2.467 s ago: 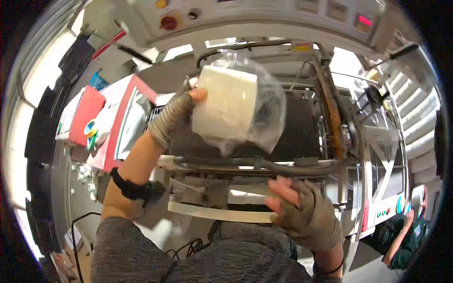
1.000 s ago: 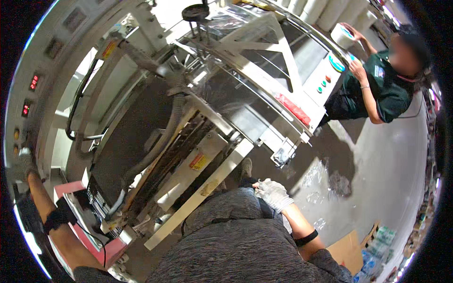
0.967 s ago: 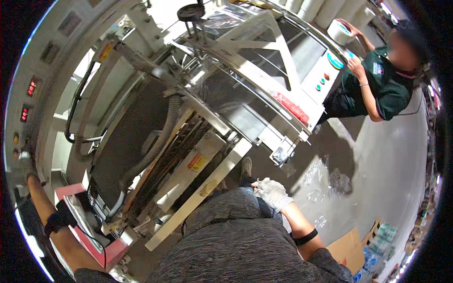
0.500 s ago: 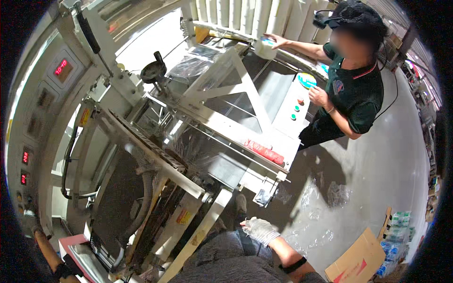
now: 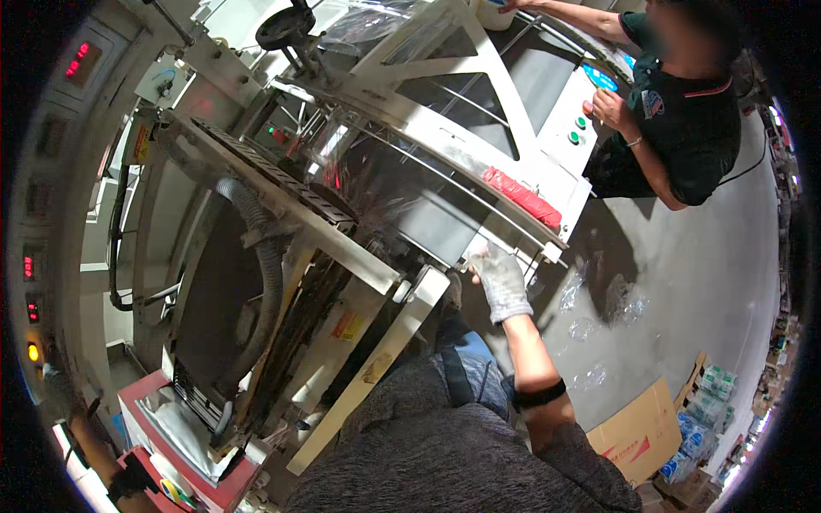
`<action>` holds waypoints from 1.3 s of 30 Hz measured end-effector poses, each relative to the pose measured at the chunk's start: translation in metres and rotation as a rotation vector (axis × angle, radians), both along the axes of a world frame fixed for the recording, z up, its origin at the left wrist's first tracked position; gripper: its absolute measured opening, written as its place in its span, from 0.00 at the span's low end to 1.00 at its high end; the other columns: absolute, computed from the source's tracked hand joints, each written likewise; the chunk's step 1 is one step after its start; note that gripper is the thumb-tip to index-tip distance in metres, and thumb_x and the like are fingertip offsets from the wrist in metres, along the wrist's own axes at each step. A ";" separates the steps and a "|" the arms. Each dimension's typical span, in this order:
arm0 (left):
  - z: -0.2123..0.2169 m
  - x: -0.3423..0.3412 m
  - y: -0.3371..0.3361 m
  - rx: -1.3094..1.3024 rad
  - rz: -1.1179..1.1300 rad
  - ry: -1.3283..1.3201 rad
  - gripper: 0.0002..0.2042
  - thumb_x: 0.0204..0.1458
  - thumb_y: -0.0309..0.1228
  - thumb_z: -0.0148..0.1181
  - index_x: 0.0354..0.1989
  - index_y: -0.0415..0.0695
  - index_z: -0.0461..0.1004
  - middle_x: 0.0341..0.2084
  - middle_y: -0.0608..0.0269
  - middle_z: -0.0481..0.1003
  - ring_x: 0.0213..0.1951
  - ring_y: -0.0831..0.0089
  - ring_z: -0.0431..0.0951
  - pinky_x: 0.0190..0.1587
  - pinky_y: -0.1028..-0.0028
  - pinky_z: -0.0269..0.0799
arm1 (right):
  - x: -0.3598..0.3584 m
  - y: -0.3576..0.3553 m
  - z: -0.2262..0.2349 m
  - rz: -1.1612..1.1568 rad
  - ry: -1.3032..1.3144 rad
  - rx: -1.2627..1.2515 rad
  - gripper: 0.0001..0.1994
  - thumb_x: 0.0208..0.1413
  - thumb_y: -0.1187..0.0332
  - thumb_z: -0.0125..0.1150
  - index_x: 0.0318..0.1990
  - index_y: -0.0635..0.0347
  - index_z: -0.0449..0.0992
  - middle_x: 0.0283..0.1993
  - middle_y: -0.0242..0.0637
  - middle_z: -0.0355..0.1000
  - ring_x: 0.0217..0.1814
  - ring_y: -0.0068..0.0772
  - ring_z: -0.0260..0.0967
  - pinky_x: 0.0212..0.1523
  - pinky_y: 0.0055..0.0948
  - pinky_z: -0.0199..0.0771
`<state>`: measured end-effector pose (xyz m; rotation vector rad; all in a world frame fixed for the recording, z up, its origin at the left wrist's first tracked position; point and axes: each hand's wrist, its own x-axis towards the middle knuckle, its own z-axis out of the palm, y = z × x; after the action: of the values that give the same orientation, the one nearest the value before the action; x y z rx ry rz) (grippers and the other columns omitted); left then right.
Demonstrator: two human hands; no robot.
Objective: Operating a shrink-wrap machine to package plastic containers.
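My right hand (image 5: 500, 280), in a pale grey work glove, is at the near end of the white machine frame (image 5: 492, 171), beside the grey conveyor belt (image 5: 440, 229). Its fingers look curled at the frame's edge, and what they hold, if anything, is hidden. At the far left, my left hand (image 5: 60, 386) is dark and blurred next to the control panel (image 5: 53, 231), just below a lit yellow button (image 5: 32, 351). Its fingers cannot be made out.
Across the machine stands a co-worker (image 5: 684, 111), one hand near a white roll (image 5: 496, 13), the other holding a blue label (image 5: 600, 79). A red-wrapped bar (image 5: 522, 197) lies along the frame. Plastic film (image 5: 629, 299) and flattened cardboard (image 5: 637, 432) are on the floor.
My right hand has lifted from beside my thigh forward to the machine's edge. My left hand stays by the panel, where a yellow button now glows. The view has shifted.
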<state>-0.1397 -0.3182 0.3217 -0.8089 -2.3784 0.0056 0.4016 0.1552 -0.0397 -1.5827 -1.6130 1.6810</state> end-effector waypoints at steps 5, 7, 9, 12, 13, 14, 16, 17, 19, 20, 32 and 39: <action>-0.026 0.020 -0.005 -0.074 -0.022 -0.036 0.07 0.48 0.24 0.51 0.36 0.40 0.72 0.34 0.59 0.73 0.35 0.72 0.71 0.39 0.72 0.67 | -0.037 0.016 -0.025 -0.041 0.112 0.052 0.09 0.51 0.63 0.56 0.30 0.59 0.73 0.22 0.30 0.68 0.17 0.18 0.62 0.18 0.17 0.61; -0.050 0.035 0.005 -0.147 -0.053 -0.081 0.07 0.49 0.24 0.51 0.36 0.40 0.72 0.35 0.59 0.73 0.35 0.72 0.71 0.39 0.72 0.67 | -0.057 0.016 -0.014 -0.054 0.127 -0.005 0.10 0.51 0.61 0.56 0.32 0.58 0.74 0.21 0.29 0.68 0.16 0.17 0.60 0.17 0.18 0.60; -0.077 0.055 0.019 -0.254 -0.105 -0.103 0.07 0.49 0.24 0.51 0.36 0.39 0.72 0.35 0.59 0.73 0.36 0.72 0.71 0.40 0.72 0.67 | -0.075 0.022 0.000 0.083 -0.056 -0.008 0.13 0.50 0.58 0.57 0.38 0.57 0.74 0.22 0.29 0.68 0.15 0.17 0.57 0.17 0.19 0.59; -0.112 0.068 0.042 0.275 -0.075 -0.456 0.07 0.49 0.23 0.51 0.37 0.37 0.71 0.36 0.57 0.74 0.35 0.76 0.71 0.38 0.75 0.68 | -0.087 0.031 -0.038 0.198 -0.029 0.277 0.17 0.49 0.57 0.57 0.44 0.57 0.73 0.26 0.33 0.71 0.20 0.20 0.62 0.24 0.22 0.63; -0.112 0.075 0.058 0.275 -0.078 -0.464 0.07 0.49 0.23 0.51 0.37 0.37 0.71 0.36 0.57 0.74 0.35 0.76 0.71 0.38 0.75 0.68 | -0.091 0.033 -0.048 0.269 -0.042 0.534 0.18 0.49 0.58 0.58 0.45 0.58 0.72 0.27 0.35 0.72 0.23 0.22 0.64 0.28 0.22 0.65; -0.108 0.083 0.075 0.100 -0.028 -0.518 0.08 0.49 0.23 0.51 0.37 0.37 0.71 0.33 0.58 0.74 0.33 0.77 0.71 0.37 0.76 0.68 | -0.116 0.028 -0.003 0.116 0.099 0.166 0.18 0.49 0.59 0.57 0.45 0.59 0.73 0.30 0.38 0.73 0.30 0.27 0.67 0.34 0.24 0.66; -0.115 0.084 0.089 -0.038 -0.133 -0.413 0.08 0.49 0.22 0.51 0.37 0.36 0.71 0.26 0.61 0.74 0.26 0.76 0.71 0.33 0.76 0.67 | -0.117 0.032 -0.007 0.131 -0.005 0.166 0.17 0.49 0.59 0.57 0.43 0.60 0.73 0.30 0.40 0.73 0.31 0.32 0.67 0.35 0.27 0.66; -0.118 0.084 0.094 -0.033 -0.134 -0.418 0.08 0.49 0.22 0.51 0.37 0.36 0.71 0.26 0.61 0.74 0.26 0.76 0.71 0.33 0.76 0.67 | -0.115 0.036 -0.011 0.146 -0.108 0.165 0.16 0.48 0.60 0.57 0.42 0.61 0.74 0.31 0.43 0.73 0.32 0.36 0.68 0.35 0.29 0.67; -0.125 0.087 0.107 0.030 -0.267 -0.549 0.07 0.48 0.22 0.51 0.36 0.36 0.72 0.26 0.61 0.75 0.26 0.76 0.71 0.32 0.76 0.68 | -0.108 0.044 -0.017 0.230 -0.379 0.311 0.14 0.45 0.61 0.57 0.35 0.63 0.75 0.31 0.48 0.72 0.34 0.45 0.68 0.36 0.35 0.67; -0.133 0.081 0.100 0.051 -0.332 -0.509 0.06 0.48 0.22 0.52 0.35 0.36 0.72 0.27 0.60 0.75 0.27 0.75 0.71 0.33 0.76 0.68 | -0.106 0.045 -0.013 0.222 -0.507 0.319 0.14 0.44 0.60 0.57 0.33 0.62 0.75 0.31 0.49 0.71 0.35 0.47 0.68 0.36 0.37 0.67; -0.167 0.095 0.087 0.218 -0.153 -0.577 0.09 0.49 0.28 0.55 0.31 0.33 0.71 0.16 0.54 0.69 0.18 0.73 0.63 0.22 0.72 0.62 | -0.051 0.029 0.015 0.197 -0.628 0.487 0.17 0.52 0.58 0.42 0.27 0.60 0.75 0.30 0.50 0.71 0.36 0.50 0.69 0.39 0.43 0.67; -0.173 0.101 0.085 -0.009 -0.262 -0.284 0.04 0.47 0.24 0.54 0.25 0.36 0.69 0.16 0.54 0.71 0.17 0.68 0.68 0.22 0.70 0.62 | -0.040 0.018 0.029 0.107 -0.634 0.389 0.14 0.46 0.60 0.52 0.32 0.62 0.73 0.35 0.52 0.70 0.40 0.51 0.68 0.40 0.43 0.67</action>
<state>-0.0391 -0.2334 0.1491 -1.1875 -2.5135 -0.2186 0.3618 0.1736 -0.0104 -1.9420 -2.1822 0.8445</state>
